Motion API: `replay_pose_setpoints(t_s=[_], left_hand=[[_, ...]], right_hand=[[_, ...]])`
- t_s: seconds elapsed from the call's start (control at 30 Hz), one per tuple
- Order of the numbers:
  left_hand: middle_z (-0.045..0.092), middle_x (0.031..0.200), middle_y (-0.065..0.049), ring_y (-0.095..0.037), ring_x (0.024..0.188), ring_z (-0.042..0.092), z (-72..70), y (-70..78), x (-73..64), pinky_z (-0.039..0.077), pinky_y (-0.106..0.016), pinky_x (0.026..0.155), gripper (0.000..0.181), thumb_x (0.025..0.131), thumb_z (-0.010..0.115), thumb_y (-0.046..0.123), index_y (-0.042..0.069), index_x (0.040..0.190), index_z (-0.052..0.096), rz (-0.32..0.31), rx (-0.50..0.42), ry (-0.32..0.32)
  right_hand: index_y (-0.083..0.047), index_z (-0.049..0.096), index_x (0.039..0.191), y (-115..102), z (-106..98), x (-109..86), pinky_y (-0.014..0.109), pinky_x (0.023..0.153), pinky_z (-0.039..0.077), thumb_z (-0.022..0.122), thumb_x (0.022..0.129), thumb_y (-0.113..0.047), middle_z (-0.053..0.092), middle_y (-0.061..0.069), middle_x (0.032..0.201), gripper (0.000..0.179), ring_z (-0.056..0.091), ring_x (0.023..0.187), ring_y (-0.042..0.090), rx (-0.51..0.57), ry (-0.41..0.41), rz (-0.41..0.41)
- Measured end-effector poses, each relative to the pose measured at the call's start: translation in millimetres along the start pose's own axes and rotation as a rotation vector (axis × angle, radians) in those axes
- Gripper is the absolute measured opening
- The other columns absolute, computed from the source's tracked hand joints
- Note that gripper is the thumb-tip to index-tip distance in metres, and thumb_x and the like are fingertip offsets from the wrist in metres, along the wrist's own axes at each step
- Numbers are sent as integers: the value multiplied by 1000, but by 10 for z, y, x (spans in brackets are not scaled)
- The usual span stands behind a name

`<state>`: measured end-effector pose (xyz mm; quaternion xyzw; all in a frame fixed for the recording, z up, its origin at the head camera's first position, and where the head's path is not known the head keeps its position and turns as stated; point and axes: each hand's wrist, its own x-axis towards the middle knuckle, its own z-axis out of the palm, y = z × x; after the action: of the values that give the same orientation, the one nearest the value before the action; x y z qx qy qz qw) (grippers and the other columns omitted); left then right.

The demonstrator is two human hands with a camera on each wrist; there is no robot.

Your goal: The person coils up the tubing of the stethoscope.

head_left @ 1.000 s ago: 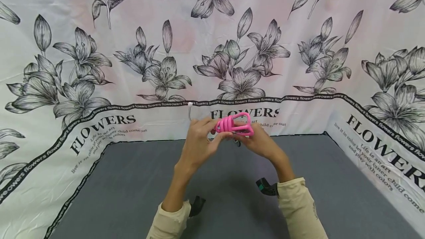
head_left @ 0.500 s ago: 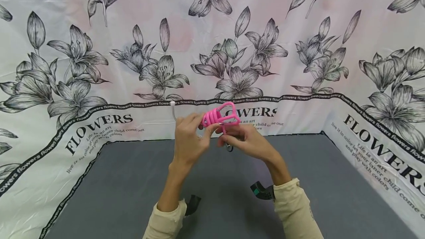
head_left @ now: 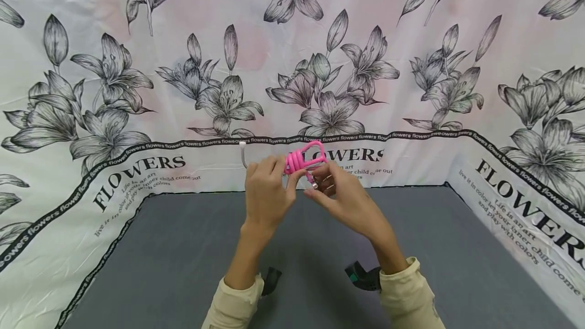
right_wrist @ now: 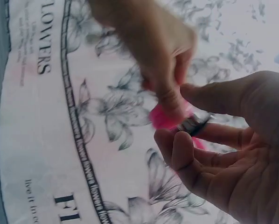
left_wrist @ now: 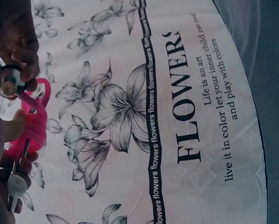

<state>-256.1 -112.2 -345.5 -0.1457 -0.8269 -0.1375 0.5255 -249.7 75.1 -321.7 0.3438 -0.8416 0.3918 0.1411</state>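
Note:
Both hands are raised above the table with a pink stethoscope between them. Its pink tubing (head_left: 295, 162) is wound in several turns round the metal ear tubes, with a loop sticking out to the right. My left hand (head_left: 269, 192) grips the wound part, thumb toward me. A white ear tip (head_left: 242, 143) on a grey curved tube pokes out beyond the left knuckles. My right hand (head_left: 349, 199) holds the metal end piece (head_left: 313, 183) near its fingertips. In the left wrist view that round metal piece (left_wrist: 10, 87) sits between the right fingers. The left fingers behind the coil are hidden.
A dark grey table (head_left: 311, 268) lies below the hands. Behind and at the sides hangs a white flower-printed cloth (head_left: 256, 95) with a black lettered band. Black wrist cameras (head_left: 363, 275) sit at the cuffs of the beige sleeves (head_left: 407, 293).
The stethoscope shifts left, then slightly back right. My right hand lets the loop stand free, and the metal end, earlier hanging below that hand, now shows at its fingertips.

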Motion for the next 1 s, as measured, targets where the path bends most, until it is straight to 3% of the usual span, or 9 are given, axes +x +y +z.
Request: replay_pose_setpoints(t_s=[0.2,0.33,0.43,0.57,0.73,0.87,1.0], left_hand=[[68,88,-6,-21,71,62,6,4,-5,43,-36,76,33,90,83,35,5,96,71,18,-12,-39],[66,84,-5,-20,73,62,10,20,-2,43,-35,76,33,89,83,35,5,95,69,79,-4,-43],[65,83,-4,-19,73,61,7,29,-3,43,-35,76,33,90,83,36,6,96,69,117,-13,-51],[63,81,-4,-19,72,58,-8,32,-4,41,-35,76,35,87,85,36,5,96,70,132,-32,-49],[64,81,-4,-19,72,59,-10,62,-15,43,-34,76,37,88,83,39,5,100,73,167,-25,-58],[67,84,-5,-20,75,63,-15,67,-7,44,-35,77,38,89,83,38,4,104,74,139,-34,-61],[67,84,-5,-20,75,63,-32,57,7,43,-35,77,35,89,83,36,5,100,73,121,-54,-66]], right_hand=[[4,65,116,46,20,22,24,72,59,76,90,4,75,15,100,28,73,80,19,-3,179,-184],[8,70,106,146,67,99,17,62,51,74,89,6,76,15,86,17,67,64,18,-14,397,-269],[5,75,99,210,99,133,17,59,43,78,87,2,67,13,77,13,56,60,16,-50,541,-279],[2,75,96,276,102,147,23,68,40,78,87,-2,53,18,89,10,49,75,15,-3,584,-238],[6,71,89,327,86,151,21,84,38,75,88,-3,56,23,102,10,49,99,11,84,628,-220],[5,74,87,296,87,165,24,91,36,79,82,4,62,21,100,7,51,98,25,2,703,-307],[2,73,90,293,103,172,29,90,38,75,89,-6,67,18,90,8,52,90,31,-66,706,-376]])
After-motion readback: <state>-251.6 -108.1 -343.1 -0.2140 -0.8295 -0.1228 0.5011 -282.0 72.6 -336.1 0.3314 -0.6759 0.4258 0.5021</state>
